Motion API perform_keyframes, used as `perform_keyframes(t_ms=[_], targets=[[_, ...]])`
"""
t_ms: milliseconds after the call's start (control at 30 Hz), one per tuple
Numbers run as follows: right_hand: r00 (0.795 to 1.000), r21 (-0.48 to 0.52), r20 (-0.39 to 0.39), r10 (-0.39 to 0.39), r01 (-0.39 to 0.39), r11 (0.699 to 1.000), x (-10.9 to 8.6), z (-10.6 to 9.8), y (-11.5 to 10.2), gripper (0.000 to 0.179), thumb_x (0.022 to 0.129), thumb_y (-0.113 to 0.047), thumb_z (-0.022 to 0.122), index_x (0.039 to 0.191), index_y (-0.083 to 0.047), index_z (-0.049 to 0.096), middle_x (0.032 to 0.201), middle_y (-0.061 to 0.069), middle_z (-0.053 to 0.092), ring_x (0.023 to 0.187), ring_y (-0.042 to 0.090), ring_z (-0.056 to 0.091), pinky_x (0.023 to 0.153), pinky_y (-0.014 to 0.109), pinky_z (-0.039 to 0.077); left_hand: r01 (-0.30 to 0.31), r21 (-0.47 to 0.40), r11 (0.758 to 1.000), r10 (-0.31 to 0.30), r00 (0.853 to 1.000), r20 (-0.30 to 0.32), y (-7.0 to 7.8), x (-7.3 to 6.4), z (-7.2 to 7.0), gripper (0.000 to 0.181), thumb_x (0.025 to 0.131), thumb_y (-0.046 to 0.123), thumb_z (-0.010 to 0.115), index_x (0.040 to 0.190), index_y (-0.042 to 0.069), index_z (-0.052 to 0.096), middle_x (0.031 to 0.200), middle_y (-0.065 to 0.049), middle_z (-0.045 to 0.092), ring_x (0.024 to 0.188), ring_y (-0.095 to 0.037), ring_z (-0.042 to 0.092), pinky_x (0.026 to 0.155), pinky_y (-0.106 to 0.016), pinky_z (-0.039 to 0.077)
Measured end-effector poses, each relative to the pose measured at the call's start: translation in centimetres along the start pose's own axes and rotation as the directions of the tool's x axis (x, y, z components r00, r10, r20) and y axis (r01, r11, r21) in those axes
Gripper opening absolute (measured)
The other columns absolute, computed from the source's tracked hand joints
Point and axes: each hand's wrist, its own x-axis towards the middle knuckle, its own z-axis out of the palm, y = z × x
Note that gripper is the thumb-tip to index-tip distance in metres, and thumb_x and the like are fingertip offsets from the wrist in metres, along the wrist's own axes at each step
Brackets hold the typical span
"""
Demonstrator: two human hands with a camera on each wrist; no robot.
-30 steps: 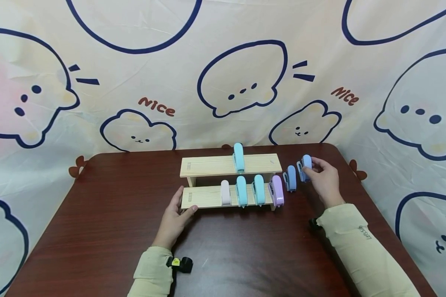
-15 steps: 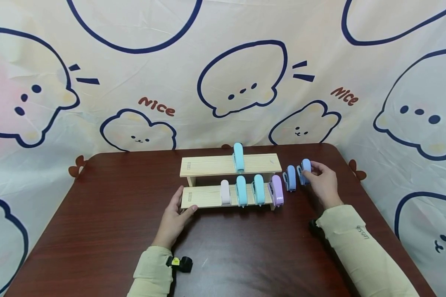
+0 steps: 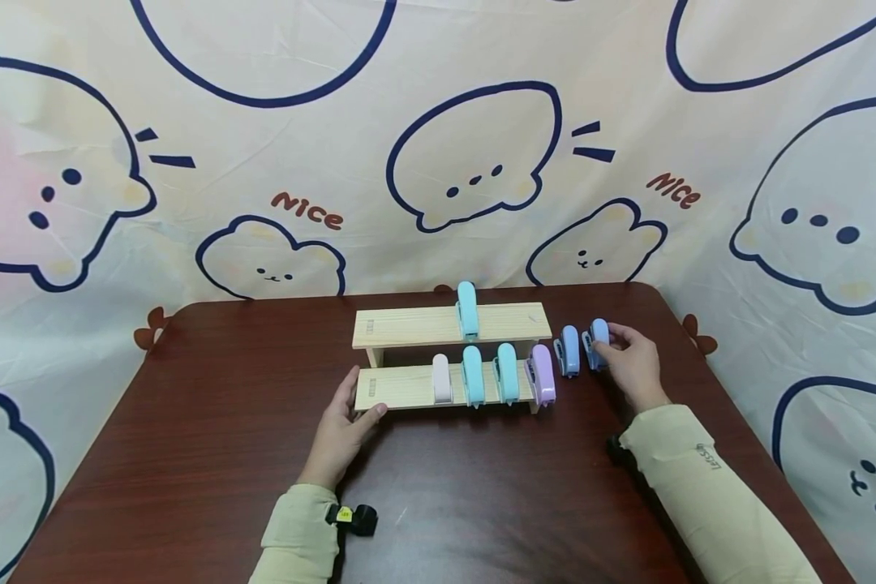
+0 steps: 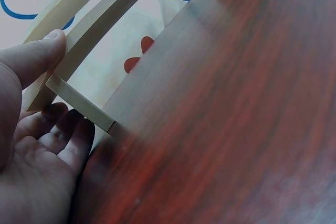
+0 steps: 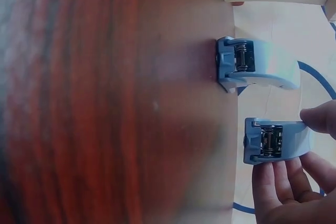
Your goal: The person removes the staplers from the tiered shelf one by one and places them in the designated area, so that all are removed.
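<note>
My right hand (image 3: 637, 367) pinches a small blue stapler (image 3: 596, 344) between thumb and fingers, right of the wooden stand. The right wrist view shows the spring in its end, with my fingertips (image 5: 283, 174) along one side. A second blue stapler (image 3: 568, 351) stands just left of it on the table. My left hand (image 3: 341, 434) grips the left end of the lower tier of the two-tier wooden stand (image 3: 394, 388), thumb on top and fingers beneath. On that tier stand a white stapler (image 3: 442, 379), two light-blue staplers (image 3: 473, 376) and a purple stapler (image 3: 543, 375).
On the stand's upper tier (image 3: 409, 324) is another light-blue stapler (image 3: 468, 311). The stand rests near the back of a dark brown table (image 3: 438, 495). Behind the table hangs a printed cloth (image 3: 438, 268) with cartoon figures.
My right hand has come slightly nearer, bringing the blue stapler level with the one beside it. My left hand keeps its grip on the stand.
</note>
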Motion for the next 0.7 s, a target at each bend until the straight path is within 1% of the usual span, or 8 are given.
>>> perform_keyframes(t_ms=[133,267,433,600,700], targets=[[1.000,-0.001,0.008,0.009,-0.009,1.000,0.01,0.13,0.09,0.055,0.099,-0.025,0.066,0.148,-0.005,0.049,0.136,0.019,0.053,0.114,0.029,0.050,0.092,0.033,0.051,0.003,-0.001,1.000,-0.003,1.000,-0.004,-0.08,-0.03,0.02,0.087,0.093,0.001,0.069,0.161,0.007,0.016,0.158,-0.020,0.035,0.135,-0.028,0.042,0.090,-0.009,0.044],[1.000,0.000,0.015,0.010,-0.010,1.000,0.00,0.25,0.16,0.055,0.098,-0.024,0.066,0.147,-0.004,0.050,0.135,0.020,0.053,0.113,0.028,0.051,0.093,0.035,0.051,0.004,0.004,1.000,-0.004,1.000,-0.008,-0.18,0.03,0.04,0.087,0.093,0.002,0.070,0.161,0.007,0.017,0.158,-0.020,0.035,0.135,-0.028,0.043,0.089,-0.010,0.045],[1.000,-0.002,0.023,0.009,-0.009,1.000,0.10,0.23,0.36,0.056,0.098,-0.025,0.066,0.147,-0.005,0.049,0.135,0.019,0.054,0.113,0.029,0.051,0.090,0.030,0.051,-0.007,0.013,1.000,0.007,1.000,-0.013,-0.24,0.14,0.02,0.086,0.093,0.002,0.070,0.161,0.006,0.018,0.157,-0.020,0.036,0.133,-0.027,0.045,0.088,-0.011,0.046],[1.000,-0.013,0.020,-0.009,0.010,1.000,0.15,0.34,0.63,0.056,0.097,-0.025,0.067,0.146,-0.003,0.050,0.133,0.020,0.055,0.112,0.028,0.053,0.081,0.020,0.049,-0.008,0.018,1.000,0.008,1.000,-0.015,-0.32,0.08,0.00,0.086,0.093,0.001,0.070,0.161,0.006,0.018,0.156,-0.021,0.037,0.130,-0.026,0.047,0.088,-0.012,0.047],[1.000,-0.028,0.014,-0.026,0.026,0.999,0.15,0.45,0.79,0.054,0.096,-0.022,0.067,0.144,-0.002,0.052,0.131,0.020,0.057,0.111,0.028,0.054,0.078,0.019,0.048,-0.003,0.014,1.000,0.003,1.000,-0.011,-0.29,0.01,0.02,0.086,0.093,0.001,0.070,0.161,0.006,0.017,0.157,-0.021,0.036,0.132,-0.027,0.046,0.088,-0.012,0.047]])
